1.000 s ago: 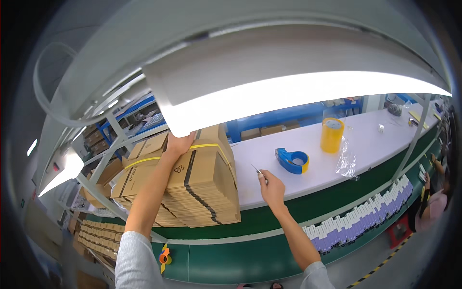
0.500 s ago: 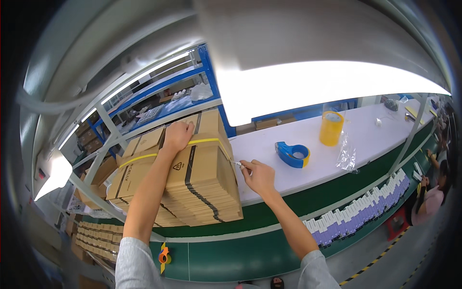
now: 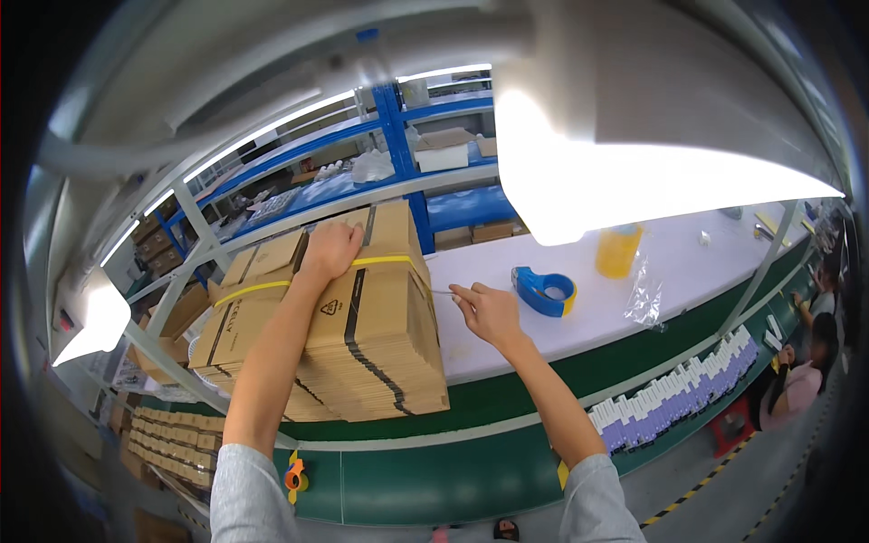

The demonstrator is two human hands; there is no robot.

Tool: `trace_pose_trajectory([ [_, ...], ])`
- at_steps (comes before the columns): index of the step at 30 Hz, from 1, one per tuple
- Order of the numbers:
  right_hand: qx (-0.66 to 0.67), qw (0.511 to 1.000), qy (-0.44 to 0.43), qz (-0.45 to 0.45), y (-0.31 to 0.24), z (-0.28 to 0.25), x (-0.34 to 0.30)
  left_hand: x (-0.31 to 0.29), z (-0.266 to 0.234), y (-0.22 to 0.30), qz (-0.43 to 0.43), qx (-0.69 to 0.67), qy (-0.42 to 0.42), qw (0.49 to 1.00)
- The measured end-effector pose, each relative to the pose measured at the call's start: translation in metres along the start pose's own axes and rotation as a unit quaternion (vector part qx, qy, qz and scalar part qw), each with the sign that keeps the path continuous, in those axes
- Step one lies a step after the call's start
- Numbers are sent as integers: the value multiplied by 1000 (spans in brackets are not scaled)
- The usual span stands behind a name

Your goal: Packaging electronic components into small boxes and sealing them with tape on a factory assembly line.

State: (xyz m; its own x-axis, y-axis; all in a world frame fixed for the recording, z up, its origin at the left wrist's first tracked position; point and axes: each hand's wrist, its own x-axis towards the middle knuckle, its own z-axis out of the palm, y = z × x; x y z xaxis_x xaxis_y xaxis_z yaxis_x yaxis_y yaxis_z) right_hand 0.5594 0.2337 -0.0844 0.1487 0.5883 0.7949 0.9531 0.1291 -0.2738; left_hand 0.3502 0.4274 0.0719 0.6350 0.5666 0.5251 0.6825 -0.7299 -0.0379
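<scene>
A thick stack of flattened brown cardboard boxes (image 3: 398, 362) stands at the left of the bench, with a yellow strap (image 3: 385, 261) around it. My left hand (image 3: 333, 249) presses on its top, fingers curled closed near the strap; whatever lies under the fingertips is hidden. Just off the stack's right side, my right hand (image 3: 489, 312) pinches a thin, light metallic tool (image 3: 441, 291). Its tip points left towards the strap where this runs down the side. The tool's exact kind is too small to tell, and I cannot tell whether it touches the strap.
A blue tape dispenser (image 3: 545, 292) and a yellow tape roll (image 3: 619, 252) stand on the white bench (image 3: 480, 344), by clear plastic film (image 3: 645, 303). Purple-and-white small boxes (image 3: 674, 389) line the green conveyor (image 3: 416, 489). A lamp (image 3: 652, 185) hangs low. A person (image 3: 797, 380) sits far right.
The view has shifted slightly, showing more blue shelving. My right hand has tilted a little, still beside the stack with the thin tool. My left hand keeps its place on top.
</scene>
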Motion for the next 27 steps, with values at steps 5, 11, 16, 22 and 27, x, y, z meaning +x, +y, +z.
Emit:
trace_pose_trajectory([
  [5, -30, 997, -6, -69, 6, 5, 10, -2, 13, -17, 45, 4, 57, 997],
  [11, 5, 999, -35, -37, 23, 3, 24, 2, 4, -6, 20, 2, 31, 999],
  [16, -9, 993, -69, -90, 13, -4, 29, -4, 1, -16, -4, 18, 8, 1000],
  [22, -99, 986, -84, -109, 12, 0, 27, -4, 4, -11, 12, 37, 0, 999],
  [27, -101, 986, -88, -97, 13, 15, 37, -8, -14, -4, 15, 77, 43, 996],
])
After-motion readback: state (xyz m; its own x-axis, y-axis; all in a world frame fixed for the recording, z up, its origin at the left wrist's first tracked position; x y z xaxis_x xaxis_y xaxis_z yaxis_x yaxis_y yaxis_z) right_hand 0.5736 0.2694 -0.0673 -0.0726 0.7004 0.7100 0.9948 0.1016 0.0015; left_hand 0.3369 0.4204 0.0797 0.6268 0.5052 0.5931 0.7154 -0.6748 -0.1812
